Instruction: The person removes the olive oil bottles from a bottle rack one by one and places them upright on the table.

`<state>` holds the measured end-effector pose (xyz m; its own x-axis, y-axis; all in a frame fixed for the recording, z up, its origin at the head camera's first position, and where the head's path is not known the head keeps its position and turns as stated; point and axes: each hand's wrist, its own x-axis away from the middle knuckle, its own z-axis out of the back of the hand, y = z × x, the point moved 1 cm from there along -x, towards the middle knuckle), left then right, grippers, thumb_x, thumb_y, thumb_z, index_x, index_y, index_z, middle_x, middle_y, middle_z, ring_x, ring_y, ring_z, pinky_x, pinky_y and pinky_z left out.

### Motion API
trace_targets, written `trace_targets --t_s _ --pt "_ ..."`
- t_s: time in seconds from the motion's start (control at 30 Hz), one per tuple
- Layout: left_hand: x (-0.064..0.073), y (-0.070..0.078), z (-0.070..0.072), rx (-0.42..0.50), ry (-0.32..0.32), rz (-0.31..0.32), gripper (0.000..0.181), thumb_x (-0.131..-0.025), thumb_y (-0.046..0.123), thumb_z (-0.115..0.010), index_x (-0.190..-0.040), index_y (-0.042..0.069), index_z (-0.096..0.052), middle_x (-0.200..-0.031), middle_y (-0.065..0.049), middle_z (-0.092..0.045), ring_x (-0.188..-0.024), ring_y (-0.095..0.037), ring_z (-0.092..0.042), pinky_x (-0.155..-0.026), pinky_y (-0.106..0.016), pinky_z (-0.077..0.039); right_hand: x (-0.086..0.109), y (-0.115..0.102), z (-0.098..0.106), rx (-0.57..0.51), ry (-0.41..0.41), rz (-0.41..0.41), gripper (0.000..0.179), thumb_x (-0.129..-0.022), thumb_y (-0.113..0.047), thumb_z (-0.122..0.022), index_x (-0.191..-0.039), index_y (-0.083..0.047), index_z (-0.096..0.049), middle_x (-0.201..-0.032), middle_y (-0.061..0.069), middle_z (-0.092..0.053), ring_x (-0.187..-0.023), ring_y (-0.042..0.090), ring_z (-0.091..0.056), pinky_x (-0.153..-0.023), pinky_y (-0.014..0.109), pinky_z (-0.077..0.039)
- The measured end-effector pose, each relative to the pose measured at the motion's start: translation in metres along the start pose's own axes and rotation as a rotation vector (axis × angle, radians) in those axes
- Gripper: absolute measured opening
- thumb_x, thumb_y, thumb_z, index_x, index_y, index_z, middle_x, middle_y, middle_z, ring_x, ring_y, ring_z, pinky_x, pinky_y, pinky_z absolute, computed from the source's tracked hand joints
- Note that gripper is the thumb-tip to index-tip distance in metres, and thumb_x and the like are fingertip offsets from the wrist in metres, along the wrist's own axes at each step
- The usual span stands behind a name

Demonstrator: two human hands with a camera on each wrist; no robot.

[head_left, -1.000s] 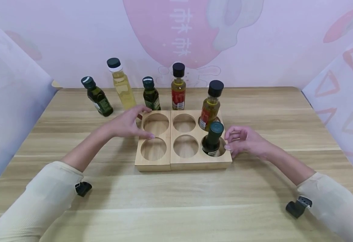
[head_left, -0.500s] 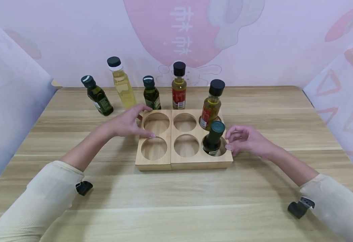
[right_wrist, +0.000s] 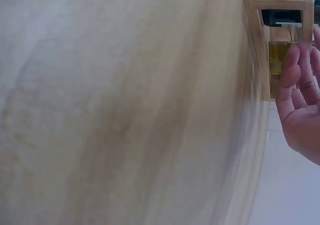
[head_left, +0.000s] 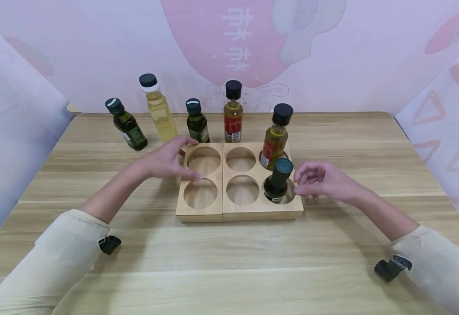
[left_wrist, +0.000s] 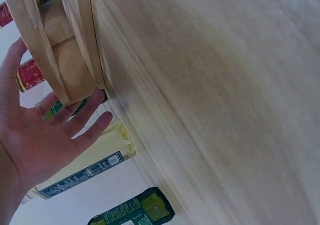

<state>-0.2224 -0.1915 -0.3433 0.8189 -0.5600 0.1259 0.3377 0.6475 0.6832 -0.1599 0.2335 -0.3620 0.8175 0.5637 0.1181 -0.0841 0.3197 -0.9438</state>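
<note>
A wooden bottle rack (head_left: pixel 199 212) with several round holes sits mid-table, a seam splitting off its left part. Held at its left end by my left hand (head_left: pixel 170 159), it has the thumb across the top and the fingers at the back corner. In the left wrist view, the left hand's fingers reach around the rack's end (left_wrist: pixel 75 75). Two bottles stand in the right-hand holes: a black-capped oil bottle (head_left: pixel 274 140) behind and a dark green-capped bottle (head_left: pixel 278 179) in front, tilted. My right hand (head_left: pixel 324 181), fingers loosely bent, is beside the rack's right edge, holding nothing.
Behind the rack stand a small green bottle (head_left: pixel 197 124) and a red-labelled oil bottle (head_left: pixel 233 122). Farther left are a tall pale-yellow oil bottle (head_left: pixel 160 116) and another small green bottle (head_left: pixel 131 131). A printed backdrop (head_left: pixel 107 57) rises behind the table (head_left: pixel 229 267).
My right hand has shifted slightly right, away from the rack's right edge. My left hand stays on the rack, and the bottles keep their places.
</note>
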Motion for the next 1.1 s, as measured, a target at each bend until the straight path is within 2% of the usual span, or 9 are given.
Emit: trace_targets --t_s 0.3,0.5,0.6,0.7,0.9,1.0,1.1 --pt "0.002 0.001 0.000 0.007 0.006 0.001 0.090 -0.080 0.027 -0.091 -0.147 -0.006 -0.041 -0.149 -0.027 -0.044 -0.123 -0.047 -0.055 -0.106 -0.056 -0.049 0.003 -0.013 0.004 0.047 0.078 0.026 0.020 -0.089 0.000 -0.078 -0.102 0.005 -0.064 -0.082 0.005 -0.068 -0.063 0.023 -0.058 -0.052 0.030 -0.053" --pt "0.002 0.002 0.000 0.001 -0.001 0.014 0.091 -0.080 0.028 -0.090 -0.148 -0.006 -0.040 -0.151 -0.027 -0.043 -0.124 -0.047 -0.054 -0.106 -0.057 -0.049 0.004 -0.022 0.003 0.029 0.104 0.111 0.017 -0.089 0.007 -0.074 -0.101 0.011 -0.062 -0.083 0.005 -0.069 -0.064 0.021 -0.061 -0.054 0.028 -0.054" --pt "0.001 0.003 0.001 -0.004 -0.005 0.016 0.092 -0.081 0.029 -0.090 -0.148 -0.006 -0.039 -0.151 -0.027 -0.042 -0.124 -0.047 -0.054 -0.106 -0.057 -0.048 0.003 -0.026 0.002 0.011 0.110 0.141 0.016 -0.090 0.009 -0.073 -0.102 0.011 -0.062 -0.083 0.005 -0.070 -0.067 0.022 -0.065 -0.058 0.028 -0.057" --pt "0.000 0.003 0.001 -0.008 -0.005 0.017 0.092 -0.081 0.030 -0.090 -0.148 -0.006 -0.039 -0.151 -0.027 -0.042 -0.124 -0.046 -0.054 -0.106 -0.056 -0.048 0.002 -0.031 0.001 -0.012 0.113 0.160 0.014 -0.090 0.010 -0.072 -0.102 0.006 -0.066 -0.086 0.005 -0.070 -0.072 0.022 -0.067 -0.063 0.028 -0.059" --pt "0.000 0.003 0.002 -0.007 -0.009 0.021 0.092 -0.081 0.031 -0.090 -0.149 -0.005 -0.039 -0.151 -0.026 -0.043 -0.124 -0.046 -0.054 -0.106 -0.057 -0.048 0.000 -0.041 -0.004 -0.073 0.098 0.218 0.024 -0.089 0.011 -0.073 -0.107 -0.005 -0.073 -0.098 0.005 -0.074 -0.084 0.018 -0.070 -0.075 0.026 -0.062" --pt "0.001 0.004 0.001 -0.001 -0.012 0.026 0.092 -0.081 0.031 -0.090 -0.149 -0.004 -0.039 -0.151 -0.026 -0.042 -0.125 -0.046 -0.053 -0.107 -0.057 -0.048 -0.001 -0.046 -0.007 -0.118 0.078 0.260 0.032 -0.089 0.015 -0.071 -0.114 -0.005 -0.074 -0.106 0.006 -0.075 -0.094 0.017 -0.072 -0.083 0.028 -0.062" --pt "0.002 0.006 0.001 0.006 -0.017 0.032 0.093 -0.081 0.031 -0.090 -0.150 -0.004 -0.038 -0.152 -0.026 -0.041 -0.126 -0.046 -0.052 -0.107 -0.058 -0.047 -0.002 -0.048 -0.010 -0.136 0.056 0.301 0.038 -0.087 0.017 -0.072 -0.120 -0.002 -0.073 -0.112 0.006 -0.075 -0.097 0.019 -0.074 -0.087 0.029 -0.062"
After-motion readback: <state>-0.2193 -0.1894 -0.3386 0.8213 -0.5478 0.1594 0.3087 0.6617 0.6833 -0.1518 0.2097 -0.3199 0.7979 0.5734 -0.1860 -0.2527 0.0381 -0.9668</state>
